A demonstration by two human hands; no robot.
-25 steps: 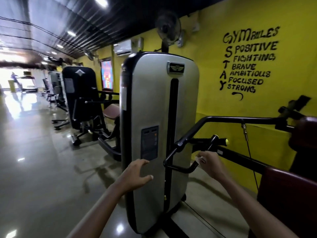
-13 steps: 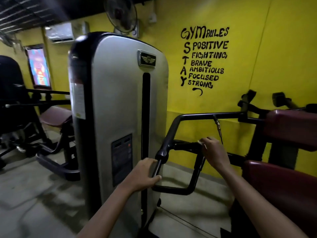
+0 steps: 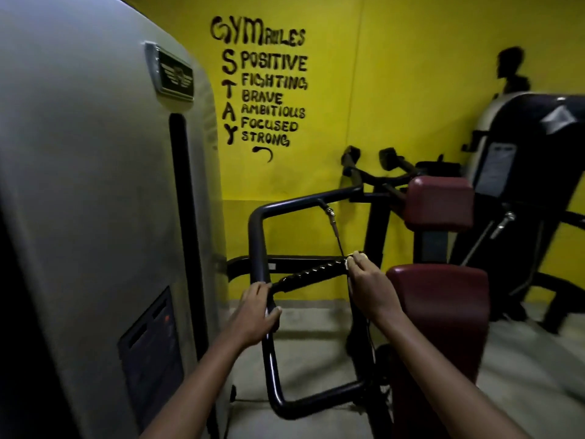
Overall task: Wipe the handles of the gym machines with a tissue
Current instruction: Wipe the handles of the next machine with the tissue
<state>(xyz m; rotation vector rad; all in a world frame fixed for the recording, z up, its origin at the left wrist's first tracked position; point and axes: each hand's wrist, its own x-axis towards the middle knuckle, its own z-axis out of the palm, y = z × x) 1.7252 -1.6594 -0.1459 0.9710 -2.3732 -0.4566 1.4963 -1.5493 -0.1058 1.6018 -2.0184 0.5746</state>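
Observation:
A black ribbed handle grip (image 3: pixel 311 272) runs slanted across the machine's black tube frame (image 3: pixel 257 245). My left hand (image 3: pixel 255 310) is closed around the frame's upright bar just below the grip's lower end. My right hand (image 3: pixel 368 282) is closed at the grip's upper end, and a small white piece of tissue (image 3: pixel 349 260) shows at its fingertips against the grip. Most of the tissue is hidden inside the hand.
A tall silver weight-stack cover (image 3: pixel 104 201) fills the left. Dark red seat pads (image 3: pixel 440 312) stand right of the handle. A thin cable (image 3: pixel 335 231) hangs from the top bar. Another black machine (image 3: pixel 531 172) sits far right against the yellow wall (image 3: pixel 395 90).
The view has swung right and come closer to the handle. My left hand moved from the silver cover onto the frame's upright bar. My right hand stayed on the grip with the tissue.

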